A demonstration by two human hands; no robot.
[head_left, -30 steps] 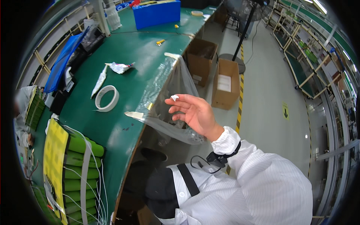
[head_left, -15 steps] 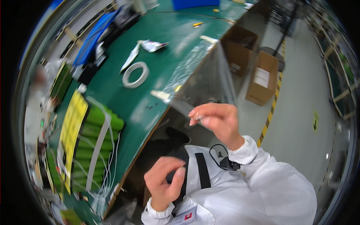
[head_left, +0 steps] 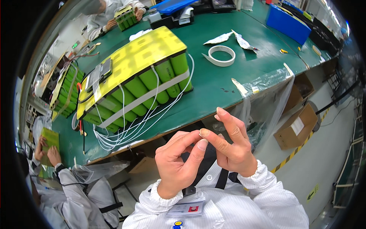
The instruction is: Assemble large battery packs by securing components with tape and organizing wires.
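Observation:
In front of my chest my two hands meet at the fingertips. The thumb and forefinger of my left hand (head_left: 176, 162) are drawn together in a pinch; whatever may be between them is too small to make out. My right hand (head_left: 234, 149) reaches its thumb across to those fingertips, while its other fingers stand apart from the thumb, some raised and some curled. Beyond them on the bench sits a large battery pack (head_left: 162, 82) of green cylindrical cells, with a yellow top, a pale strap around its side and thin white wires (head_left: 126, 139) trailing over the bench edge.
A roll of white tape (head_left: 233, 60) and crumpled wrappers (head_left: 244, 41) lie on the green bench (head_left: 207, 91). Clear plastic film (head_left: 263, 101) hangs from its edge. A cardboard box (head_left: 295, 129) stands on the floor. Co-workers' hands (head_left: 49, 149) handle other packs at left and far side.
My view has swung left, bringing the battery pack nearer the middle. My hands, apart before, have come together; my right hand's pinch beside the plastic film has loosened.

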